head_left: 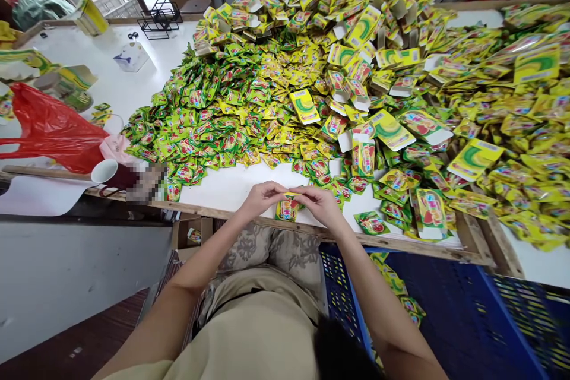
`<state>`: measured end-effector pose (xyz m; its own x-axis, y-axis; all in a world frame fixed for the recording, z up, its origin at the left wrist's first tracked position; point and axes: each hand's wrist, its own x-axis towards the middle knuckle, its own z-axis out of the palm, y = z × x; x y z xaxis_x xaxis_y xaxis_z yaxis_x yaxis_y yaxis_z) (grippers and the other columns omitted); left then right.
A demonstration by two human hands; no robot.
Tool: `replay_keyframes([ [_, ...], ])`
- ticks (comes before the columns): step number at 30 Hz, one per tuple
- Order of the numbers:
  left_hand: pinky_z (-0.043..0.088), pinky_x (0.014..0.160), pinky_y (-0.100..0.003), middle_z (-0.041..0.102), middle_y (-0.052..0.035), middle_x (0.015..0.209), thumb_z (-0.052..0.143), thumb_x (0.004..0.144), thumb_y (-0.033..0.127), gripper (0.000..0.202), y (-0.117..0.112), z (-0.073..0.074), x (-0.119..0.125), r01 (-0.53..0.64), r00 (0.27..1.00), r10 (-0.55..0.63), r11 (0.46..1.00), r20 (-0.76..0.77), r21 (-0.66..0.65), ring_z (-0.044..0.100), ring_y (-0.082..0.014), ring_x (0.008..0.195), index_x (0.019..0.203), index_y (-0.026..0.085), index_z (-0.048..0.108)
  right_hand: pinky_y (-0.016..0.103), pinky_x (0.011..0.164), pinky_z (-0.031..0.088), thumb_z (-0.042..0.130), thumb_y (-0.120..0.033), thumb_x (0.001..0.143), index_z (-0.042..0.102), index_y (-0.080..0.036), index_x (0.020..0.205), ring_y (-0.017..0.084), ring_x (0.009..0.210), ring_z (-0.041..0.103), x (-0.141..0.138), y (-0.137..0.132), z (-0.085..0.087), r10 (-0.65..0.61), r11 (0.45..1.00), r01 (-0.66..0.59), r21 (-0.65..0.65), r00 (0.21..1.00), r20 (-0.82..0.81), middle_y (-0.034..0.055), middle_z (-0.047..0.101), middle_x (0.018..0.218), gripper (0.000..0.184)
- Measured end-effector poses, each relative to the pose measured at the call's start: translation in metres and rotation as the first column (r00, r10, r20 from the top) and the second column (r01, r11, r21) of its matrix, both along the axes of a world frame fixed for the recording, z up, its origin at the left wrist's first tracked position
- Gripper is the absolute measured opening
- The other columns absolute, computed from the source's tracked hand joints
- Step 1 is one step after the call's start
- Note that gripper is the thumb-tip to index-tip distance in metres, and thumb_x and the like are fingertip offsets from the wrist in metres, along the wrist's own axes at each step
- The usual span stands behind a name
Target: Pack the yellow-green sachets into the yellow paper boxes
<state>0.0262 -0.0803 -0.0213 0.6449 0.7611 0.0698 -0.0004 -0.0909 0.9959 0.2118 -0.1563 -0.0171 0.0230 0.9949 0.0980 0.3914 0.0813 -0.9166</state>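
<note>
My left hand [260, 198] and my right hand [321, 204] meet at the near edge of the white table [231, 187]. Both are closed in a pinch on the top edge of one small yellow-green sachet [287, 208], which hangs between them. Just beyond my fingers begins a huge heap of the same sachets [249, 107], mixed with small yellow cardboard boxes [392, 129], some folded and some flat. The heap covers most of the table to the right and the back.
A blue plastic crate [449, 309] with a few sachets in it stands below the table on my right. On the left lie a red plastic bag [48, 124] and a dark mug [113, 175]. A black wire rack [160, 16] stands at the back.
</note>
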Motion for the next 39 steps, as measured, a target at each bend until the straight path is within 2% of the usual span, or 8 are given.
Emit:
replay_keyframes([
  [12, 0.051, 0.07, -0.025, 0.065, -0.0082, 0.094, 0.058, 0.084, 0.031, 0.017, -0.007, 0.003, 0.003, 0.005, 0.997, 0.012, 0.976, -0.075, 0.217, 0.061, -0.0145, 0.086, 0.081, 0.016, 0.065, 0.037, 0.082, 0.051, 0.057, -0.027, 0.087, 0.07, -0.025, 0.099, 0.02, 0.091, 0.064, -0.016, -0.006, -0.009, -0.063, 0.979, 0.066, 0.192, 0.998, -0.019, 0.0058, 0.071, 0.096, 0.019],
  [18, 0.052, 0.074, -0.026, 0.061, -0.0098, 0.113, 0.061, 0.082, 0.033, 0.034, -0.008, 0.002, -0.002, -0.11, 0.99, 0.115, 0.992, -0.076, 0.059, 0.064, -0.0135, 0.086, 0.112, 0.019, 0.055, 0.033, 0.075, 0.051, 0.052, -0.037, 0.087, 0.069, -0.022, 0.095, 0.019, 0.085, 0.064, 0.014, -0.023, 0.013, -0.21, 0.976, 0.215, 0.034, 0.971, -0.117, 0.006, 0.069, 0.093, 0.024],
  [21, 0.052, 0.072, -0.025, 0.063, -0.0078, 0.106, 0.057, 0.084, 0.033, 0.024, 0.003, 0.001, -0.009, -0.215, 0.951, 0.243, 0.964, -0.192, 0.157, 0.063, -0.0135, 0.086, 0.103, 0.018, 0.058, 0.031, 0.073, 0.051, 0.054, -0.043, 0.086, 0.072, -0.021, 0.088, 0.02, 0.08, 0.065, 0.07, -0.057, 0.042, 0.123, 0.96, -0.108, -0.26, 0.992, 0.043, 0.0048, 0.071, 0.087, 0.028],
  [23, 0.053, 0.072, -0.026, 0.063, -0.0071, 0.1, 0.056, 0.084, 0.031, 0.018, 0.014, -0.001, -0.01, -0.215, 0.911, 0.29, 0.94, -0.293, 0.264, 0.062, -0.0154, 0.088, 0.095, 0.018, 0.061, 0.032, 0.072, 0.052, 0.058, -0.046, 0.082, 0.073, -0.022, 0.088, 0.021, 0.078, 0.067, 0.102, -0.081, 0.056, 0.218, 0.89, -0.115, -0.441, 0.957, 0.19, 0.0048, 0.073, 0.088, 0.029],
  [27, 0.048, 0.095, -0.038, 0.061, -0.0098, 0.116, 0.056, 0.084, 0.025, 0.028, 0.035, -0.004, 0.004, -0.128, 0.829, 0.361, 0.866, -0.427, 0.484, 0.054, -0.0223, 0.113, 0.11, 0.018, 0.058, 0.034, 0.073, 0.053, 0.058, -0.049, 0.079, 0.071, -0.022, 0.093, 0.023, 0.079, 0.067, 0.116, -0.096, 0.06, 0.035, 0.896, 0.156, -0.416, 0.909, 0.416, 0.0057, 0.073, 0.096, 0.033],
  [31, 0.031, 0.11, -0.048, 0.045, -0.0177, 0.14, 0.061, 0.079, 0.022, 0.049, 0.039, -0.01, 0.022, 0.009, 0.742, 0.347, 0.85, -0.574, 0.526, 0.038, -0.0295, 0.132, 0.126, 0.013, 0.05, 0.034, 0.073, 0.052, 0.055, -0.045, 0.08, 0.07, -0.021, 0.095, 0.022, 0.078, 0.067, 0.095, -0.059, 0.042, -0.252, 0.903, 0.363, -0.231, 0.881, 0.401, 0.0068, 0.072, 0.091, 0.032],
  [35, 0.025, 0.11, -0.055, 0.041, -0.0174, 0.144, 0.064, 0.078, 0.023, 0.045, 0.028, -0.019, 0.014, 0.131, 0.748, 0.243, 0.858, -0.618, 0.497, 0.036, -0.0335, 0.134, 0.121, 0.016, 0.055, 0.043, 0.084, 0.049, 0.057, -0.04, 0.077, 0.062, -0.014, 0.114, 0.028, 0.097, 0.062, 0.106, -0.004, 0.017, -0.604, 0.774, 0.63, 0.067, 0.702, 0.377, 0.0148, 0.066, 0.111, 0.046],
  [39, 0.027, 0.11, -0.053, 0.05, -0.0143, 0.137, 0.063, 0.078, 0.023, 0.042, 0.017, -0.017, -0.002, 0.094, 0.797, 0.216, 0.878, -0.564, 0.469, 0.04, -0.0309, 0.132, 0.119, 0.018, 0.056, 0.051, 0.095, 0.038, 0.068, -0.038, 0.068, 0.046, -0.007, 0.13, 0.036, 0.113, 0.05, 0.131, 0.03, 0.002, -0.674, 0.696, 0.706, 0.13, 0.58, 0.457, 0.0233, 0.053, 0.126, 0.073],
])
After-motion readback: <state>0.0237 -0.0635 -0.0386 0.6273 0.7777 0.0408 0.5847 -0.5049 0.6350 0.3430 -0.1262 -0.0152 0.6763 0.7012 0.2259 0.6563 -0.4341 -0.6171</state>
